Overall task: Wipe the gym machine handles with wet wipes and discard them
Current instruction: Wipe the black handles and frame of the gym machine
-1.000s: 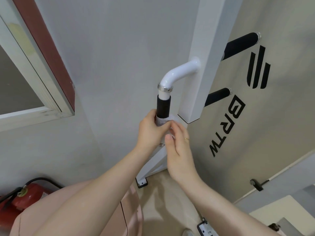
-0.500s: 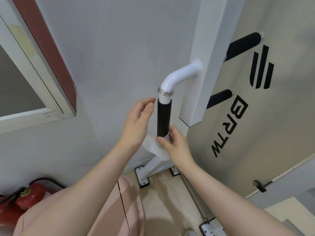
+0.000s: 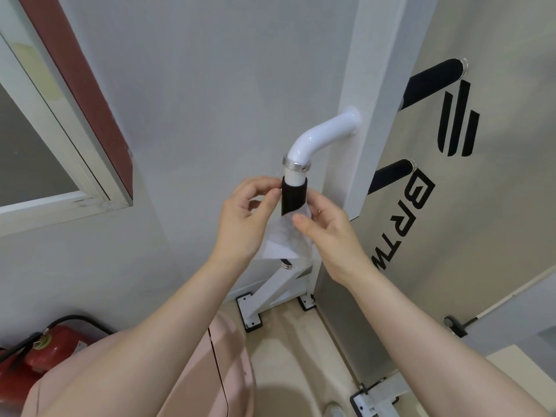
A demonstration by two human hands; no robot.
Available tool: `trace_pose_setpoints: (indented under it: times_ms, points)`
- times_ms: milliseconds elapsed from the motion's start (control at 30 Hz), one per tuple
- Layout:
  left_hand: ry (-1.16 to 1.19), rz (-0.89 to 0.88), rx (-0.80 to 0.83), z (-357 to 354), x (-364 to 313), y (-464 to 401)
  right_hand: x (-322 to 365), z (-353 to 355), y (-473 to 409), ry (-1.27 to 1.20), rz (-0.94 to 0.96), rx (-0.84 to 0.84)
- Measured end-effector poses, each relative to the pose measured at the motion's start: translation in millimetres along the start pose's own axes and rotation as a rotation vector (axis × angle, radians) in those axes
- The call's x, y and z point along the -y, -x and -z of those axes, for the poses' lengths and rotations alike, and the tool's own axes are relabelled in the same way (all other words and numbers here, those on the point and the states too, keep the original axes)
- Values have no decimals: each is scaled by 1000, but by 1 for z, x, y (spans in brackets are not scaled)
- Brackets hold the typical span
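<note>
A black foam handle (image 3: 294,197) hangs down from a curved white tube (image 3: 319,139) on the white machine post (image 3: 365,94). A thin white wet wipe (image 3: 282,236) drapes over the handle's lower part. My left hand (image 3: 245,218) pinches the wipe's left edge beside the handle. My right hand (image 3: 325,227) pinches the wipe on the handle's right side, thumb in front. The grip's lower end with its metal ring (image 3: 285,264) peeks out under the wipe. Two more black handles (image 3: 433,79) (image 3: 391,174) stick out to the right of the post.
The machine's white foot brackets (image 3: 272,296) are bolted to the beige floor. A red fire extinguisher (image 3: 39,353) stands at the lower left. A window frame (image 3: 75,164) is on the left wall. A panel with black lettering (image 3: 406,224) lies right of the post.
Both hands let go of the handle's lower end, then rose to the middle of the grip. The wipe is now spread out between both hands.
</note>
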State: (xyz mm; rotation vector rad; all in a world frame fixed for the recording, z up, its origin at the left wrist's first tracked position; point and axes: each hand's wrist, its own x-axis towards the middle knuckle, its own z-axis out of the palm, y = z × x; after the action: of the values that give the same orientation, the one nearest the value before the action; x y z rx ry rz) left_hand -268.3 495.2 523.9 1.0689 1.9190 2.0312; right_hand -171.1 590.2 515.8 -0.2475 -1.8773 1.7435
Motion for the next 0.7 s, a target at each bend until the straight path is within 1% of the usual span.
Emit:
trace_pose_setpoints:
  times_ms: [67,133,167,233,300,367,400,467,533,567,633,700]
  points:
    - [51,27,10,1,-3,3,7,2,-6,37,29,73]
    - [58,37,38,2,-6,4,6,1,-11,71,18,62]
    - [42,30,58,3,-8,4,1,1,-10,87,-5,63]
    - [-4,12,97,3,-13,4,-22,0,1,145,-115,77]
    - [-72,3,103,1,-16,4,-39,-3,12,261,-225,81]
    - [-139,-20,71,-3,-16,7,-35,-6,10,343,-236,23]
    - [-156,-34,57,-4,-16,8,-27,-7,5,315,-205,-23]
    - [-178,-56,42,-6,-13,10,-9,-5,-7,177,-131,-80]
    - [-199,-78,43,-6,-12,9,-4,-5,-9,88,-94,-89]
    - [-203,-81,44,-8,-12,10,-11,-4,-6,90,-110,-85]
    - [-202,-82,36,-13,-13,11,-36,0,6,213,-220,-43]
    - [-214,-92,19,-17,-11,12,-56,8,18,399,-319,71]
